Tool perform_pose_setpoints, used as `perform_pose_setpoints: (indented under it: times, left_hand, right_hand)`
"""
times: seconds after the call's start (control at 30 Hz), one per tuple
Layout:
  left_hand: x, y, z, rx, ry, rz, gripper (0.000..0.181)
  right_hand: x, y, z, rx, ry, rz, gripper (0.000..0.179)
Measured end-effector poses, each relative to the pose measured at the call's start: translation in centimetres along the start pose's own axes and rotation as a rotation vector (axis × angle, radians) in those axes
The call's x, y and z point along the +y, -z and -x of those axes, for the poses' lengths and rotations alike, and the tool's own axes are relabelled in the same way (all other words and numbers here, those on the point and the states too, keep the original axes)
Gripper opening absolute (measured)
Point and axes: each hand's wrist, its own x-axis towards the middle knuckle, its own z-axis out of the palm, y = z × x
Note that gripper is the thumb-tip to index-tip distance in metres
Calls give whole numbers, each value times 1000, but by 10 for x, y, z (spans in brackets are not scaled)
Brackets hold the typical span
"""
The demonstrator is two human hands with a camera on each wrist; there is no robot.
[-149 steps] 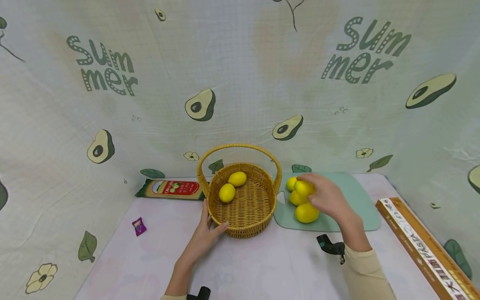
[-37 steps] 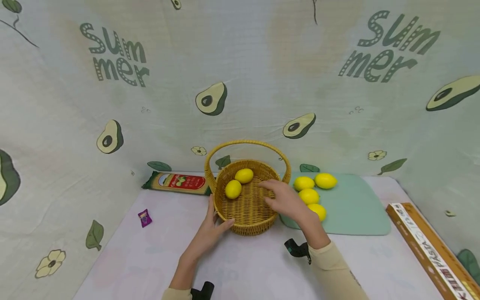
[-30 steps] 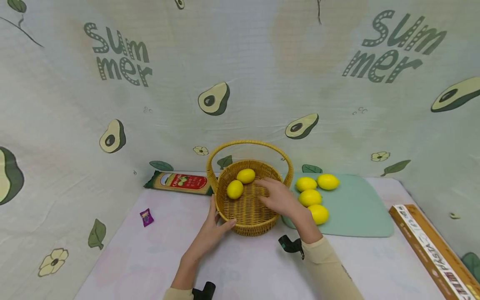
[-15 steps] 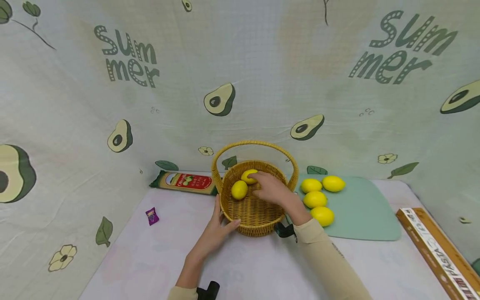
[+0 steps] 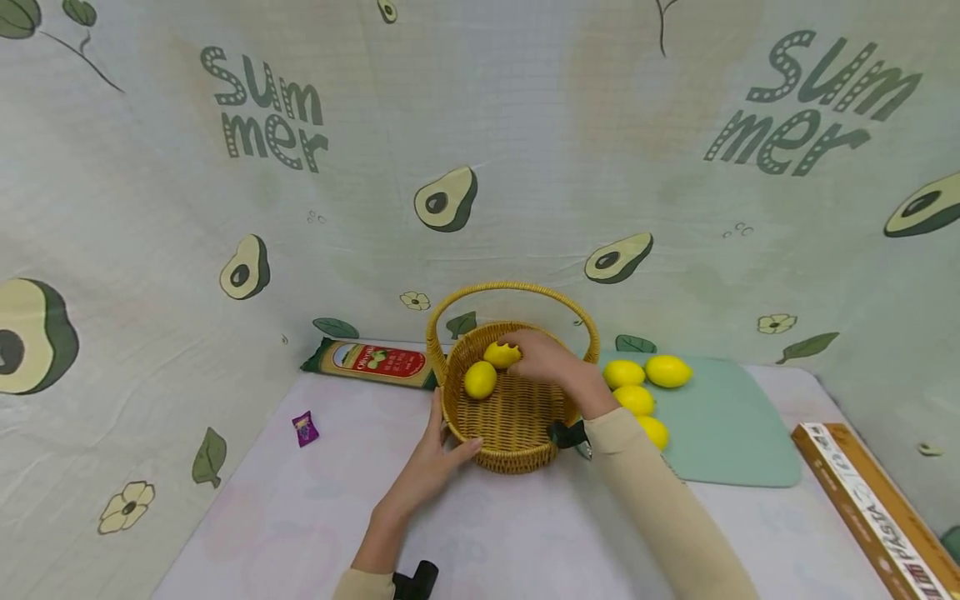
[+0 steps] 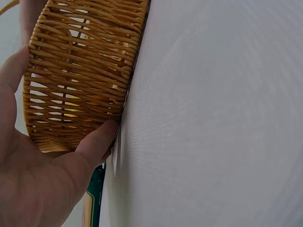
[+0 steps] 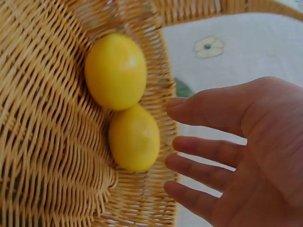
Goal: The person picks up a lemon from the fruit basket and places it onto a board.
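Observation:
A wicker basket (image 5: 517,429) with a tall arched handle stands on the table. My left hand (image 5: 435,462) holds it at the near left side, thumb and fingers spread around the wall, as the left wrist view shows. Two lemons lie inside against the wall: a nearer one (image 5: 480,380) and a farther one (image 5: 501,355). My right hand (image 5: 551,362) reaches in over the basket, fingertips overlapping the farther lemon in the head view. In the right wrist view its fingers are loosely extended, with a gap to the lemons (image 7: 135,137).
Several more lemons (image 5: 669,371) lie on a pale green cutting board (image 5: 738,433) to the right. A pasta package (image 5: 375,363) lies behind left, a small purple candy (image 5: 305,428) at left, and a long brown box (image 5: 870,508) at the right edge.
Five seconds ago my right hand held a lemon over the board; that hand then moved left, into the basket, to the farther lemon. My left hand stays on the basket. The head view shifted slightly.

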Motion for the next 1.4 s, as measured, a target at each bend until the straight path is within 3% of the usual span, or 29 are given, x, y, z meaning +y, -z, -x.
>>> perform_pose_setpoints:
  times: [0.3, 0.57, 0.8, 1.03, 1.27, 1.4]
  left_hand:
    - [-2, 1, 0, -16, -7, -25, 113]
    - [-2, 2, 2, -12, 3, -17, 110]
    - [-2, 3, 1, -12, -10, -16, 109]
    - [0, 4, 0, -2, 3, -22, 109]
    - [-2, 2, 0, 1, -12, -21, 108]
    - [0, 2, 3, 3, 0, -26, 108]
  right_hand:
    - [-1, -4, -24, -43, 4, 67, 44]
    - [-11, -10, -32, -227, -43, 212, 51]
    - [-23, -7, -30, -194, -10, 287, 39]
    - [-33, -2, -31, -205, -43, 291, 39]
    - [-27, -2, -32, -173, -78, 313, 39]
    - [-25, -3, -30, -182, -88, 259, 40]
